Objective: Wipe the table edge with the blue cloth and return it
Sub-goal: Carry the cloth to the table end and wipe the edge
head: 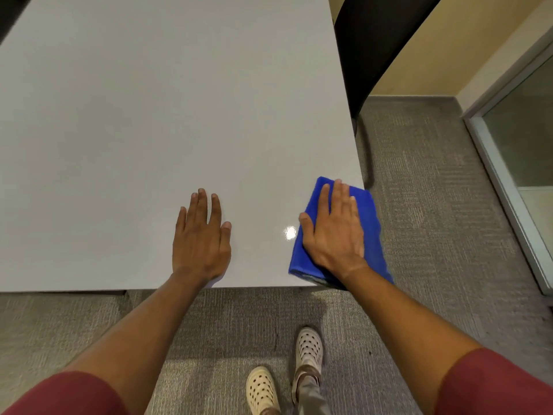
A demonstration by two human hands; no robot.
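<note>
A folded blue cloth (372,235) lies on the near right corner of the grey table (149,130), overhanging the right edge and the front edge a little. My right hand (333,232) presses flat on top of the cloth, fingers extended and pointing away from me. My left hand (202,238) rests palm down on the bare tabletop near the front edge, fingers spread, holding nothing. About a hand's width of tabletop separates the two hands.
A black chair (371,49) stands at the table's right side, further back. Grey carpet (434,205) covers the floor. A glass door with a metal frame (508,181) is at the far right. My feet in pale perforated shoes (308,348) stand below the front edge.
</note>
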